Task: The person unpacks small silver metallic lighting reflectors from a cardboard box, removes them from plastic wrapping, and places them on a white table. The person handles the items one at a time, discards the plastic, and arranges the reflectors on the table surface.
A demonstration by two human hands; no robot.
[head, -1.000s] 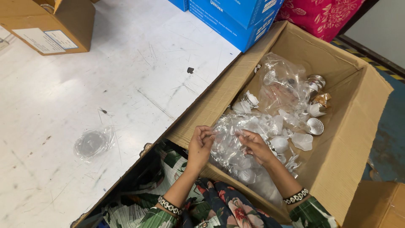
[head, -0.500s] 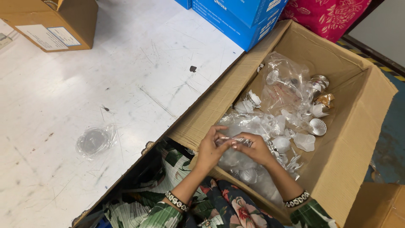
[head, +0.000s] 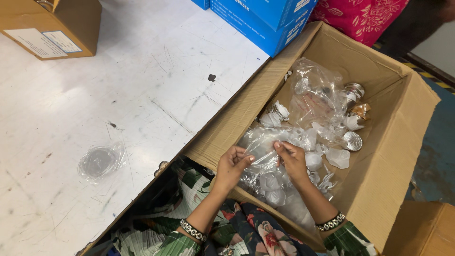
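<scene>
Both my hands are inside an open cardboard box (head: 398,142) that rests against the table edge. My left hand (head: 232,164) and my right hand (head: 290,160) pinch the two sides of a clear plastic bag (head: 262,146) held just above the box's contents. Below and behind the bag lie several small silver metal parts (head: 352,141) and more crumpled clear bags (head: 316,97). Beaded bracelets circle both wrists.
A white scuffed table (head: 118,99) lies to the left, with one clear bag holding a round part (head: 99,161) on it. A brown carton (head: 52,28) stands at the far left, blue boxes (head: 265,19) at the back, a pink floral fabric (head: 360,14) beyond.
My hands have lifted the clear bag slightly and spread apart along it. The view has shifted a little to the left.
</scene>
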